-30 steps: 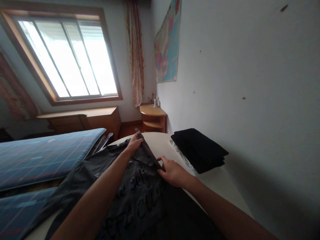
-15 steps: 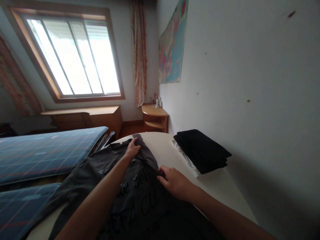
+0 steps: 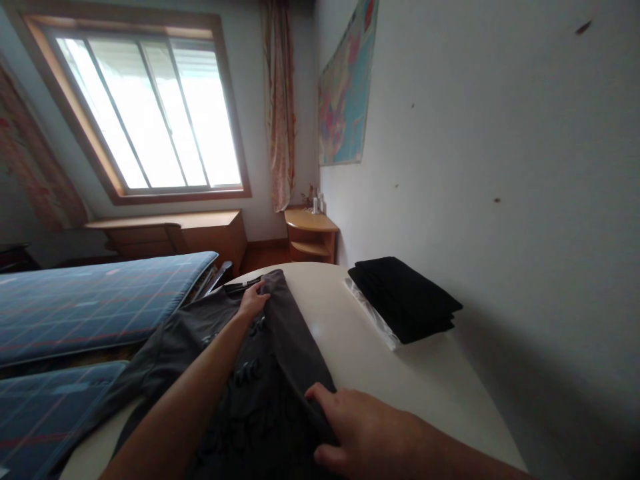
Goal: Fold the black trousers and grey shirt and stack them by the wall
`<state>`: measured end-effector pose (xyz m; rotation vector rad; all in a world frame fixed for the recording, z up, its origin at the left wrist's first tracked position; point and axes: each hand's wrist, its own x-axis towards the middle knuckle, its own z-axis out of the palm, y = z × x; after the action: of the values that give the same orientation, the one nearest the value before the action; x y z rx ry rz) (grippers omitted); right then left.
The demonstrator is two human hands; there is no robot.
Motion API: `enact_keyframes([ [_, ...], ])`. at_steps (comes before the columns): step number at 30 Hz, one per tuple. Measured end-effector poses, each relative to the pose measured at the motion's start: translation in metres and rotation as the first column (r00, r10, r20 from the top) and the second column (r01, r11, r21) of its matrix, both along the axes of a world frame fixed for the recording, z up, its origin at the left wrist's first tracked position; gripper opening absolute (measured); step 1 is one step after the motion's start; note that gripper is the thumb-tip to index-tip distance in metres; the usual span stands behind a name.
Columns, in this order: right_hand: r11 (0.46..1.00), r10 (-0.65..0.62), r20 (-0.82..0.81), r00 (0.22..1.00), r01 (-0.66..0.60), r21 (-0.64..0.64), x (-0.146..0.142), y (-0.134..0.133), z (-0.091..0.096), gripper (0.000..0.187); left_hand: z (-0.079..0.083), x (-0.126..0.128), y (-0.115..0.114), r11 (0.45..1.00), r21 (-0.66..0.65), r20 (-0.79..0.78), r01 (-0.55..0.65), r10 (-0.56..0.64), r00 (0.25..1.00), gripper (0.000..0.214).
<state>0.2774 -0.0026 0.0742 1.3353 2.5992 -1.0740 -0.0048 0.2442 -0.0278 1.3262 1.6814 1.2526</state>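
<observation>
Item 1: shirt (image 3: 260, 413), one, dark grey, with dark raised-looking lettering on the front. Lies on the pale worktop (image 3: 425, 393), beneath both hands, collar just beyond the left hand, body running back towards the wearer. A strip of cloth lies doubled over along the right side, between the two hands. A sleeve spreads left of the left forearm.

Handling, as judged: light, soft, limp; not fragile. Likely to crease, and to slide on the smooth-looking worktop if tugged from one end only. Best holds: the doubled strip's upper end, just right of the left hand, and its nearer end, at the right hand; a palm laid flat would steady the middle.

Left hand (image 3: 254, 301): on the shirt beside the collar, fingers reaching forward; whether they grip cannot be told.

Right hand (image 3: 360, 420): at the strip's nearer end, thumb and forefinger apart with cloth between; any pinch beneath is hidden.

Item 2: black cloth stack (image 3: 405, 297), folded, beyond the right hand, apart from it; clear plastic (image 3: 370, 313) shows along its left side.

Item 3: plaid mattress (image 3: 100, 303), blue, well left of the left hand.
</observation>
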Motion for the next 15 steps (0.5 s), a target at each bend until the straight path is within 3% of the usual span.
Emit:
enact_keyframes([
  [6,0.975,0.205,0.198,0.959,-0.217,0.044,0.009,-0.021,-0.001,0.08,-0.005,-0.001,-0.022,0.993,-0.099,-0.082,0.063,-0.071,0.994,0.059],
  [10,0.965,0.176,0.395,0.902,-0.237,0.11,0.015,-0.037,0.006,0.065,-0.005,0.001,-0.039,0.991,-0.085,-0.177,0.106,-0.119,0.977,0.054],
  [12,0.969,0.163,0.386,0.908,-0.22,0.109,0.02,-0.045,0.012,0.055,-0.003,0.001,-0.045,0.991,-0.058,-0.229,0.12,-0.13,0.965,0.057],
  [15,0.96,0.26,0.232,0.937,-0.276,0.041,0.025,-0.051,0.022,0.053,-0.001,-0.001,-0.048,0.994,-0.007,-0.318,0.11,-0.107,0.942,0.063],
])
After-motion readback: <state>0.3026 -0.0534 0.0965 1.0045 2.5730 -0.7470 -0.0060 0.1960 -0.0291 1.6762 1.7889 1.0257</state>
